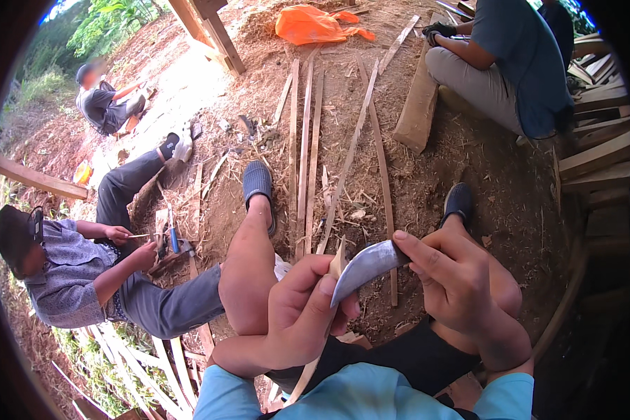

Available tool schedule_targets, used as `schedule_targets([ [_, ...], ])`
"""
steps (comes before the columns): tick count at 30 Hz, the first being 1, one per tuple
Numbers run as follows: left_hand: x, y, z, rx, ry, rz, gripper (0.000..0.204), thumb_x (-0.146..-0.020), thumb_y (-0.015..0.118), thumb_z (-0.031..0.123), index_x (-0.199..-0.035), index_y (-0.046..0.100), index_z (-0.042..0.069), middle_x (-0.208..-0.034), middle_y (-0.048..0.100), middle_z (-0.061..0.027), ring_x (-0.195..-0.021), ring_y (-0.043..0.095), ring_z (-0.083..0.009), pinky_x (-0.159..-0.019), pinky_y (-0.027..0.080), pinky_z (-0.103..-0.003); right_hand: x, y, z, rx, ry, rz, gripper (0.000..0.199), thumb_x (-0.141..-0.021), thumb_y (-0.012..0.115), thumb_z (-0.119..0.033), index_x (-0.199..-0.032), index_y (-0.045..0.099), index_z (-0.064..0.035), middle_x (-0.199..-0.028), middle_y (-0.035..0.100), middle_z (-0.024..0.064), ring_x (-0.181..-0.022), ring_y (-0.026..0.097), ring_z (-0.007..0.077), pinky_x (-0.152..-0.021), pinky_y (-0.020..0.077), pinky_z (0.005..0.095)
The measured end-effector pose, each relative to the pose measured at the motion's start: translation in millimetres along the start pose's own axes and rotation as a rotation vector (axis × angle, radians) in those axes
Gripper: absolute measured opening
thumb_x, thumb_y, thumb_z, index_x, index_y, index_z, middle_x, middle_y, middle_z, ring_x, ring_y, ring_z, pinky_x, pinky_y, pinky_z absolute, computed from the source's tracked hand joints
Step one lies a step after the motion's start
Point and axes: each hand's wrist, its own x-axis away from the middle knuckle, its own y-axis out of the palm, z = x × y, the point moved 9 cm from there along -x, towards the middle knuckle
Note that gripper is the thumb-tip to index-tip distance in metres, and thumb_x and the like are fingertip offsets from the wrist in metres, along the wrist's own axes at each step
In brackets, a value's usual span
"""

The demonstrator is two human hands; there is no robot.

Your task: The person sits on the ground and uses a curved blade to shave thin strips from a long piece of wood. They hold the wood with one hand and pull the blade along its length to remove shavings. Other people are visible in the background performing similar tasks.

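My right hand [455, 280] grips a curved metal knife [365, 269], its blade pointing left and down. My left hand [304, 308] is closed around a thin bamboo strip [338, 263] that runs from the ground past my fingers and down toward my lap. The blade edge rests against the strip at my left thumb. I sit with bare knees raised and dark sandals [257, 183] on the dirt.
Several long bamboo strips [308, 140] lie on the dirt ahead. A person in a grey shirt [63, 269] sits at left with small tools. Another sits at top right [518, 63] by a plank [418, 105]. An orange bag [311, 24] lies beyond. Stacked wood [602, 147] at right.
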Motion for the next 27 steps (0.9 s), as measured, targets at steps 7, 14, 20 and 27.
schedule_targets([
  [7, 2, 8, 3, -0.126, 0.113, -0.04, 0.031, -0.098, 0.04, 0.028, -0.116, 0.043, 0.003, -0.075, 0.056, -0.0065, -0.05, 0.045, -0.0058, -0.044, 0.035, -0.017, 5, -2, 2, 0.081, -0.028, 0.089, 0.048, -0.067, 0.061, 0.006, -0.113, 0.065, -0.0087, -0.068, 0.054, 0.0066, -0.056, 0.055, 0.0209, -0.05, 0.0439, 0.031],
  [14, 1, 0, 6, -0.044, 0.075, -0.047, 0.025, -0.098, 0.041, 0.022, -0.113, 0.044, 0.001, -0.077, 0.056, -0.0047, -0.053, 0.047, -0.004, -0.047, 0.038, -0.016, 6, 5, -2, 0.036, -0.017, 0.05, 0.051, -0.067, 0.059, 0.006, -0.115, 0.064, -0.0092, -0.072, 0.056, 0.0073, -0.057, 0.056, 0.0207, -0.052, 0.0452, 0.0314],
  [20, -2, -8, 18, -0.149, 0.115, -0.002, 0.02, -0.098, 0.043, 0.017, -0.11, 0.044, 0.002, -0.077, 0.057, -0.0053, -0.055, 0.051, -0.0046, -0.048, 0.041, -0.017, 8, 14, -4, 0.015, 0.039, -0.005, 0.052, -0.067, 0.059, 0.006, -0.116, 0.064, -0.0104, -0.072, 0.056, 0.0069, -0.057, 0.056, 0.0204, -0.052, 0.0453, 0.0317],
  [27, -6, -4, 23, -0.214, 0.081, -0.025, 0.015, -0.098, 0.04, 0.015, -0.106, 0.04, 0.003, -0.078, 0.055, -0.0056, -0.057, 0.053, -0.0059, -0.049, 0.044, -0.017, 4, 16, 1, 0.001, 0.06, -0.054, 0.053, -0.067, 0.059, 0.007, -0.117, 0.063, -0.0108, -0.072, 0.056, 0.0068, -0.057, 0.056, 0.0202, -0.051, 0.0453, 0.0313],
])
